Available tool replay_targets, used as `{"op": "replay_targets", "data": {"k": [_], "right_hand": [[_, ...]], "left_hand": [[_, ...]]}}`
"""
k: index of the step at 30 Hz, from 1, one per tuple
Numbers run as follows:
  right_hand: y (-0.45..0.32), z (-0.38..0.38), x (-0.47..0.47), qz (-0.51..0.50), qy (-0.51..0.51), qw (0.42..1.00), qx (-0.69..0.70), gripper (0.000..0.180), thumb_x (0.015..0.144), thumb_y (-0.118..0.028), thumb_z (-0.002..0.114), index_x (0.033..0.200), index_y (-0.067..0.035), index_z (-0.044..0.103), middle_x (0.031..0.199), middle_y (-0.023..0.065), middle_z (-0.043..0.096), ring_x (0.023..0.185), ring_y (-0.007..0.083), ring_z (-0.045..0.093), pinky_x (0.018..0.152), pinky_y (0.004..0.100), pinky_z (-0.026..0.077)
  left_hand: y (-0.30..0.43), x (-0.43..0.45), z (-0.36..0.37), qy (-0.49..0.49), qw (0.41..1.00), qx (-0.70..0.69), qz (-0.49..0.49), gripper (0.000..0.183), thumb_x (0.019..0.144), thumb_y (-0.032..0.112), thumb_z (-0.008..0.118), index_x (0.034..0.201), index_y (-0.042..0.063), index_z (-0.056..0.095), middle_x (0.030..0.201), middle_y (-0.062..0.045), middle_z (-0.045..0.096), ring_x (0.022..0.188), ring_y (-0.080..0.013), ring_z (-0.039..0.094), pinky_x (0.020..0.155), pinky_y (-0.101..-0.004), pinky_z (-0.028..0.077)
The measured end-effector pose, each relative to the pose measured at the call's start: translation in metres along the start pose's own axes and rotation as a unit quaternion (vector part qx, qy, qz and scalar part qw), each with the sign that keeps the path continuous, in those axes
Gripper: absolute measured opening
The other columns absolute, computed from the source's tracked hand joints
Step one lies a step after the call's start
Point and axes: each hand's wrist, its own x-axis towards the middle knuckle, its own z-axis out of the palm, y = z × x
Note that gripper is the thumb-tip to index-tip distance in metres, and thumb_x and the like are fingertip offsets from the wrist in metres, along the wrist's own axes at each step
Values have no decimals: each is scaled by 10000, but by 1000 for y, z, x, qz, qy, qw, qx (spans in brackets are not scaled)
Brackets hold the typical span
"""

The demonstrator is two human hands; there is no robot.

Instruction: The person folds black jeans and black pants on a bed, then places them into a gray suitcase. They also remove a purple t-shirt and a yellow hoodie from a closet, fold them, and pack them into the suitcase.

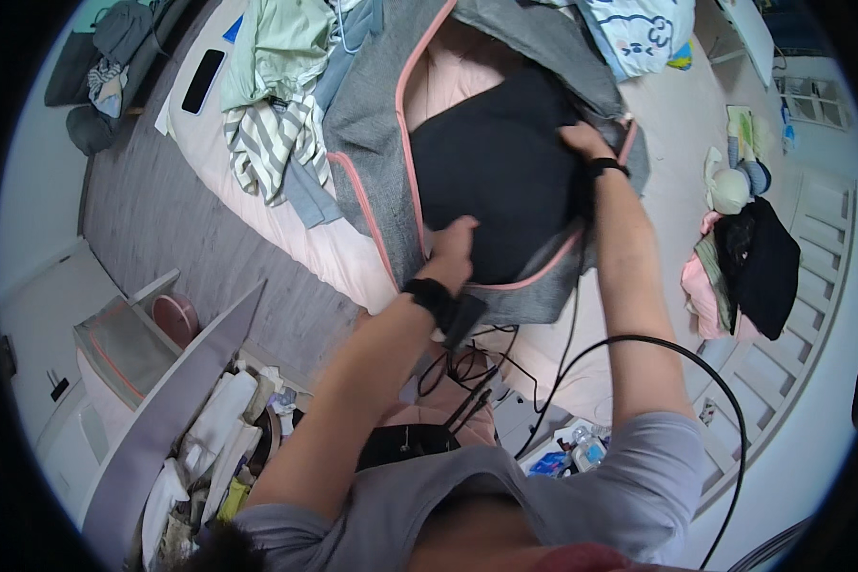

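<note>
A grey fabric storage bag point(361, 118) with pink piping lies on the bed before me, its top flap folded back. In its opening is a folded black cloth point(497, 171), over a pale pink lining or fabric. My left hand point(454, 250) holds the cloth's near left edge, thumb on top and the other fingers mostly hidden. At the far right edge, my right hand point(586, 139) grips the same cloth, its fingertips out of sight. Each wrist wears a black band, and a dark block hangs from the left one.
Left of the bag lie a striped garment point(275, 146), a light green garment point(279, 50) and a phone point(203, 81). A printed white cloth point(636, 36) is at the far right. Black cables point(715, 379) loop past my right arm. A bed rail point(822, 250) borders the right.
</note>
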Motion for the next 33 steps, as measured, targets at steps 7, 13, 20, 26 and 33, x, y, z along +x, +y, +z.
{"op": "replay_targets", "data": {"k": [7, 13, 20, 26, 33], "right_hand": [[58, -20, 36, -57, 92, 958, -267, 618, 948, -425, 415, 1319, 68, 450, 1339, 276, 491, 1303, 373, 422, 1081, 378, 319], [-23, -45, -165, -243, 212, 912, -253, 450, 842, -383, 605, 1073, 3, 625, 1043, 201, 660, 972, 338, 631, 1021, 444, 388], [39, -95, -276, -303, 81, 915, -252, 257, 845, -243, 636, 649, -78, 653, 618, 85, 621, 628, 258, 590, 744, 387, 450], [30, -128, -270, -376, 372, 843, -94, 322, 771, -94, 719, 568, -81, 470, 533, 52, 442, 540, 257, 485, 585, 342, 406], [9, -56, -355, -180, 532, 819, 113, 340, 725, -128, 741, 1050, -96, 646, 721, 3, 524, 747, 213, 526, 686, 350, 421]], "left_hand": [[-20, 11, 57, -84, 969, 214, -88, 592, 891, 323, 601, 1334, -36, 443, 1268, -178, 542, 1116, -295, 540, 968, -379, 429], [24, -60, 100, -203, 625, 726, 203, 414, 829, 394, 606, 1020, 36, 686, 961, -230, 659, 999, -317, 636, 927, -397, 475], [104, 14, 216, -138, 91, 934, 315, 1170, 607, 529, 828, 1507, 364, 98, 1584, -111, 41, 1424, -426, 118, 1013, -717, 270], [55, 77, 235, -20, 181, 919, 349, 1315, 515, 605, 845, 1502, 403, 0, 1590, -85, -93, 1453, -371, -14, 995, -777, 206], [114, 25, 280, -173, 75, 946, 263, 984, 684, 734, 639, 1468, 213, 352, 1517, -147, 318, 1388, -340, 320, 1076, -442, 364]]}}
